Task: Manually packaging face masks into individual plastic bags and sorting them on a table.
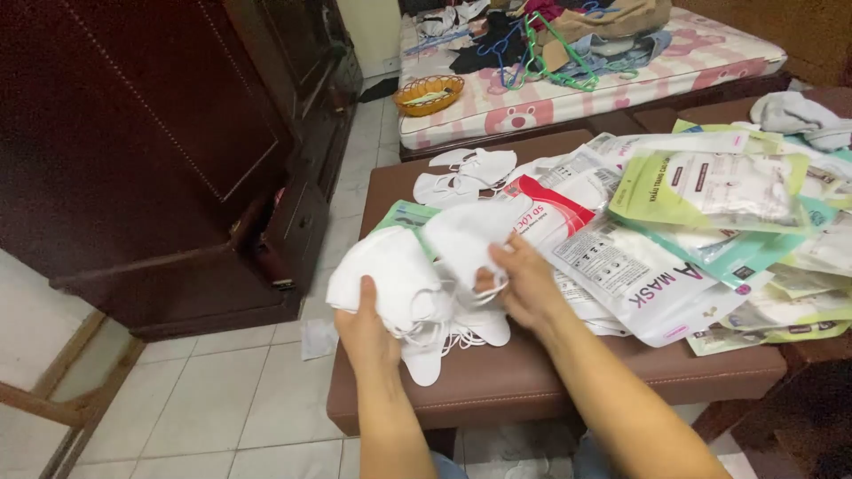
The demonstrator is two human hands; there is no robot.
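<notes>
Gripping a stack of soft white masks, the left hand is closed underneath; another white mask is pinched by the right hand. Glossy crinkled mask packets are piled right of both, on a brown leather bench.

Loose masks lie at the worktop's left end, packets heaped to their right; behind stands a bed, a cabinet left.
</notes>
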